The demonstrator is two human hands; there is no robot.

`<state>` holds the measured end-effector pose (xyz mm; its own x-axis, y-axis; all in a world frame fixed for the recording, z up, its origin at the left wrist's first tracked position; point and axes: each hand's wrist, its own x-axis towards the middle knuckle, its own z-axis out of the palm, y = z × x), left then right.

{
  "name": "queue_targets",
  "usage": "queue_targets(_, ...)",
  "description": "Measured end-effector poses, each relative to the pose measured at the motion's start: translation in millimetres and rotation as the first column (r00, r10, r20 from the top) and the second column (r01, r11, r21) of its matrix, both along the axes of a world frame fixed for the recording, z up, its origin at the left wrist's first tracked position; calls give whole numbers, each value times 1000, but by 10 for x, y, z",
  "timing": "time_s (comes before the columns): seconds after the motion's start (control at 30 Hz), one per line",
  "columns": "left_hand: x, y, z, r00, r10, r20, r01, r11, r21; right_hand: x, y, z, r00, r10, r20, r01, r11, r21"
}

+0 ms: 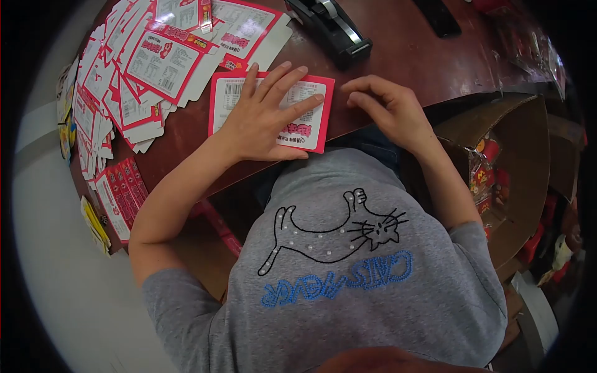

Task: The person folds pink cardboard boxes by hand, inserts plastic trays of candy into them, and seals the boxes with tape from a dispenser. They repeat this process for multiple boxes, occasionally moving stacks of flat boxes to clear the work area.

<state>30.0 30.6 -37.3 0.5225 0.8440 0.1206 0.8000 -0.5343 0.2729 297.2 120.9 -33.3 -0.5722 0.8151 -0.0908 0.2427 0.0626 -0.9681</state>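
Observation:
My left hand (267,115) lies flat with spread fingers on a red-and-white printed carton (317,124), pressing it against the table near its front edge. Barcode and small print show between the fingers. Just right of the carton, apart from it, is my right hand (388,112). Its fingers are curled, with thumb and forefinger brought together in a pinch; whatever is between them, if anything, is too small to make out. A black tape dispenser (336,31) stands beyond the carton.
Overlapping flat cartons (165,62) cover the dark red table (398,46) at left. Stacked red boxes (127,186) sit at its left edge. A black phone (437,17) lies at the back. An open cardboard box (516,155) with small wrapped packets (485,165) stands at right.

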Motion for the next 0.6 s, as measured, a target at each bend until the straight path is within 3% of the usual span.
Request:
queue_targets(0.07, -26, -6, -62, 999, -14, 43, 14, 1000, 9, -67, -86, 99, 972, 221, 80, -214, 972, -96)
queue_targets(0.2, -44, -16, -110, 995, -66, 70, 58, 993, 104, -142, -86, -35, 948, 308, 78, -303, 951, -67)
queue_targets(0.3, -41, -28, -94, 999, -43, 8, 42, 998, 43, -151, -113, -118, 950, 288, 120, -286, 957, -38)
queue_targets(0.37, -36, -10, -107, 999, -41, 24, 40, 999, 34, -224, -141, -90, 879, 141, 455, -279, 926, 254)
queue_targets(0.47, -67, -31, -73, 998, -24, 66, 24, 1000, 7, -287, -139, -87, 821, 44, 570, -254, 921, 295)
queue_targets(0.53, -45, -127, 96, 993, 104, 51, -109, 988, 112, -304, -89, -67, 891, -39, 453, -147, 918, 367)
queue_targets(0.57, -82, -223, 226, 961, 259, 96, -273, 944, 187, -396, -49, -12, 935, -97, 341, -53, 913, 405)
queue_targets(0.6, -145, -283, 388, 912, 380, 150, -408, 876, 258, -591, -13, 41, 946, -54, 320, -84, 912, 402)
